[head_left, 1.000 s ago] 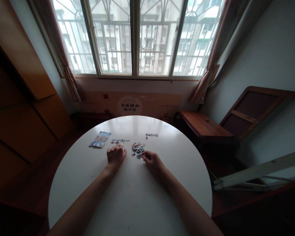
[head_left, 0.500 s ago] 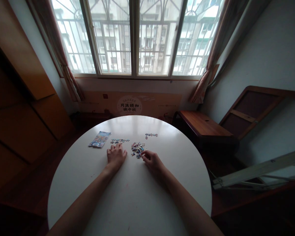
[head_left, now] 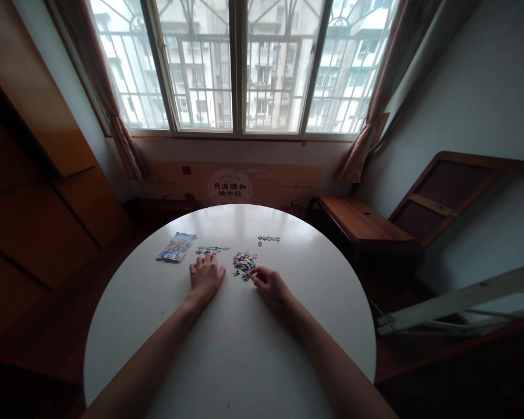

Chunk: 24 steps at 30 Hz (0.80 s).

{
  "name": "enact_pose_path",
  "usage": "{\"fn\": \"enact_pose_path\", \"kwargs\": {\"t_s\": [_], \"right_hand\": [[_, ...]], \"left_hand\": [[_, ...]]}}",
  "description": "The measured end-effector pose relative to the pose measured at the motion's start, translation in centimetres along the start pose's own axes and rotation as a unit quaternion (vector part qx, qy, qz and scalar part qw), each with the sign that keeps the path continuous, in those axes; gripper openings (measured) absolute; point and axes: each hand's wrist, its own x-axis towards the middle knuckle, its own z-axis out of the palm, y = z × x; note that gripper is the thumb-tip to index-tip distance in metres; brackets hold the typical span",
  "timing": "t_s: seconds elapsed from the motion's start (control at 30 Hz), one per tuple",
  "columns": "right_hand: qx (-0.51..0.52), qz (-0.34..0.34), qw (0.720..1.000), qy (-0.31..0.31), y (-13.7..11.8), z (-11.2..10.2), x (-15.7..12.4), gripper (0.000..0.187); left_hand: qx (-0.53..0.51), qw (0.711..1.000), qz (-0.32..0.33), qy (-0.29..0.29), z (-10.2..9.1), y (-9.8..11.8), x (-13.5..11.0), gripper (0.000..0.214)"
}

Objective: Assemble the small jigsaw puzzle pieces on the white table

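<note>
A heap of small jigsaw puzzle pieces (head_left: pixel 243 261) lies mid-table, with a few loose ones at its near edge. At the heap's right front edge is my right hand (head_left: pixel 268 282), thumb and forefinger closed on what looks like a puzzle piece, mostly covered by the fingertips. My left hand (head_left: pixel 206 273) rests palm down left of the heap, its fingers apart and bent. Just beyond its fingertips runs a joined strip of puzzle pieces (head_left: pixel 216 249), partly hidden by them. Farther right, a second joined row (head_left: pixel 269 238) has one piece extending toward me at its left end.
A colourful printed picture sheet or packet (head_left: pixel 177 247) lies on the left of the round white table (head_left: pixel 227 361). Beyond the table stand a printed cardboard panel (head_left: pixel 266 174) under the window and a wooden bench (head_left: pixel 362 218) on the right.
Both hands stay in nearly the same places, and the puzzle pieces look unchanged. The whole view has shifted very slightly.
</note>
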Motion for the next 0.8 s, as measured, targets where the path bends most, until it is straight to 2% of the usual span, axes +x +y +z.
{"fn": "enact_pose_path", "kwargs": {"t_s": [0.4,0.53,0.6,0.67,0.8], "right_hand": [[-0.014,0.001,1.000,0.005,-0.23,-0.12,0.03,0.021],[-0.016,0.001,1.000,0.003,-0.27,-0.11,0.02,0.021],[-0.014,0.001,1.000,0.004,-0.19,-0.08,0.01,0.021],[-0.012,-0.002,1.000,0.006,-0.03,-0.02,0.02,0.021],[-0.014,-0.007,1.000,0.007,0.25,0.11,0.07,0.020]], "left_hand": [[-0.011,1.000,-0.005,0.003,0.31,0.00,0.14,0.042],[-0.030,0.999,-0.001,0.032,0.18,-0.13,0.20,0.042],[-0.052,0.997,0.024,0.054,0.08,-0.16,0.27,0.042],[-0.085,0.993,0.069,0.053,0.05,-0.12,0.31,0.039],[-0.163,0.976,0.141,-0.019,0.26,0.11,0.26,0.034]]}}
